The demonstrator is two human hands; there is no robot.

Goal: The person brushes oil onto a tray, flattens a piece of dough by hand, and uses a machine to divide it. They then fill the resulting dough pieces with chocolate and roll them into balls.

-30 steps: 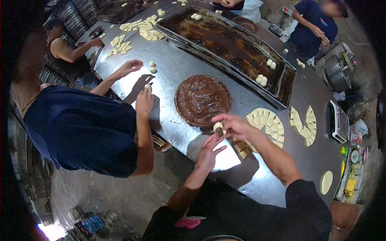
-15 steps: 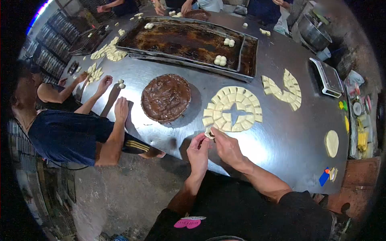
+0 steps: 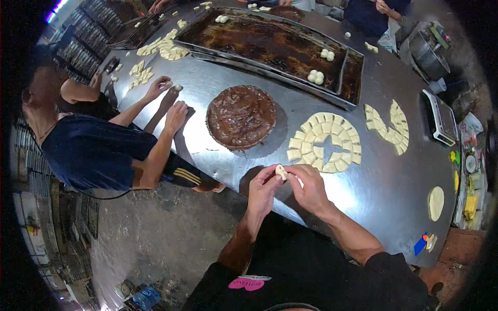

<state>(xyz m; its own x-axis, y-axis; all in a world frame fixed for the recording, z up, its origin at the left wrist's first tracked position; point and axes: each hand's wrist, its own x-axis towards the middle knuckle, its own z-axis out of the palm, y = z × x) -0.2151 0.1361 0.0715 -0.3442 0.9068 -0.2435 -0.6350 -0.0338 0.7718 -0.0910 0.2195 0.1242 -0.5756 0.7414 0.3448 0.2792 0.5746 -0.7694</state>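
A small piece of pale dough (image 3: 281, 172) is pinched between the fingertips of both my hands, just above the table's near edge. Its edges look partly gathered, with a small dark spot on top. My left hand (image 3: 263, 191) grips it from the left side. From the right, my right hand (image 3: 310, 189) presses it with thumb and fingers. Just beyond my hands lies a ring of cut dough pieces (image 3: 306, 132) with a star-shaped gap in its middle. To the left of that ring stands a round mound of dark brown filling (image 3: 241, 118).
A large dark baking tray (image 3: 270, 46) holds small clusters of dough balls. More cut dough (image 3: 394, 132), a scale (image 3: 440, 116), a flat dough disc (image 3: 436, 202) and a blue scraper (image 3: 420, 244) lie rightward. A co-worker (image 3: 98, 150) works at left; other people stand across the table.
The view has shifted, so the table contents appear farther right. Between my fingers the dough has turned and looks more closed, with less of its dark inside showing.
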